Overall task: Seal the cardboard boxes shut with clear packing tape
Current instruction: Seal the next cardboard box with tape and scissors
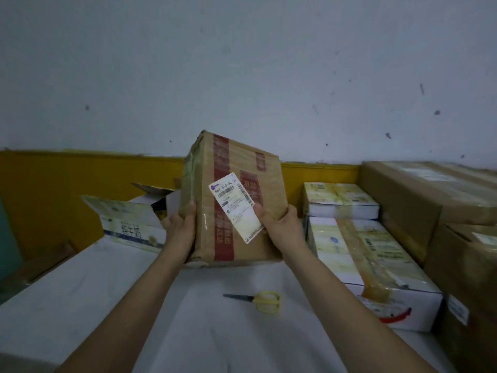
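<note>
Standing tilted between both hands, box (231,200) upright.

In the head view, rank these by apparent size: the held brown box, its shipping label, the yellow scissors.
1. Brown box, held by the left hand and right hand.
2. Shipping label.
3. Yellow scissors, though nearer the camera.

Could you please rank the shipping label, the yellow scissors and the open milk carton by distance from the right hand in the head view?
1. Shipping label: stuck on the brown box, right beside the right hand's thumb.
2. Yellow scissors: on the white surface below that hand, toward the camera.
3. Open milk carton: far left, beyond the left hand.
</note>
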Available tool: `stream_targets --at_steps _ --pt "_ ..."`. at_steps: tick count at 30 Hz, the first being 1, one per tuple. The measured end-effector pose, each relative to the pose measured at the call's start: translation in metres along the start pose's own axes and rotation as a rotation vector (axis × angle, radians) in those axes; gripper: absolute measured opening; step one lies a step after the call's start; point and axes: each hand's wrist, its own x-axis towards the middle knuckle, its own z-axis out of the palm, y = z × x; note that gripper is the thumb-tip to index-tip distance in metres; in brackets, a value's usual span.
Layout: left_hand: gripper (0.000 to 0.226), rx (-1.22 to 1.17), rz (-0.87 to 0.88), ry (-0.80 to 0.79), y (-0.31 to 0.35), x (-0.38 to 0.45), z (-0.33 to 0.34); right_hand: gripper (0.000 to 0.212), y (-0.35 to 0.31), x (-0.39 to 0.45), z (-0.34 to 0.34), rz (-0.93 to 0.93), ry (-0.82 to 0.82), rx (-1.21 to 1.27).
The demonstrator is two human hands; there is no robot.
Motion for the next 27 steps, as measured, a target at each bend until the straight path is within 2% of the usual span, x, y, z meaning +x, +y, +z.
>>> stream_targets --at_steps 1,3,5,6,10,12,14,16,19,23,24,25,27 --pt "0.080 -0.084 -0.001 0.007 0.007 -0.002 0.007 0.088 -0.008 0.002 -0.009 -0.035 0.010 -0.037" --pt "0.105 -0.290 0.034 -0.023 0.005 0.006 0.019 0.079 -0.022 0.007 -0.029 -0.098 0.030 -0.092" --pt "0.127 -0.351 0.057 -0.074 -0.014 0.029 0.028 0.077 -0.034 0.010 -0.045 -0.128 0.056 -0.138" --pt "0.129 -0.368 0.060 -0.149 -0.010 0.022 0.027 0.077 -0.036 0.012 -0.050 -0.132 0.064 -0.144" --pt "0.098 -0.321 0.145 -0.462 0.014 -0.020 0.013 0.082 -0.030 0.011 -0.059 -0.078 0.048 -0.073" --pt "0.083 -0.232 0.225 -0.495 0.012 -0.008 0.011 0.085 -0.022 0.007 -0.056 -0.031 0.038 -0.036" --pt "0.081 -0.146 0.265 -0.496 0.011 0.006 0.009 0.084 -0.015 0.003 -0.050 -0.007 0.041 -0.015" --pt "0.088 -0.025 0.248 -0.404 0.018 0.016 0.010 0.085 -0.010 0.001 -0.041 0.026 0.027 -0.004" --pt "0.091 0.204 0.290 -0.350 0.045 -0.003 -0.002 0.090 -0.006 -0.001 -0.025 0.175 -0.074 0.098" --pt "0.059 0.173 0.332 -0.382 0.069 0.008 -0.019 0.107 0.024 0.011 -0.001 0.283 -0.248 0.294" --pt "0.053 0.126 0.312 -0.391 0.070 0.014 -0.018 0.097 0.033 0.018 0.006 0.261 -0.271 0.330" --pt "0.051 0.089 0.289 -0.390 0.070 0.020 -0.013 0.079 0.032 0.015 0.011 0.238 -0.273 0.370" --pt "0.051 0.113 0.265 -0.422 0.060 0.025 0.006 0.047 0.013 -0.001 0.010 0.239 -0.204 0.405"
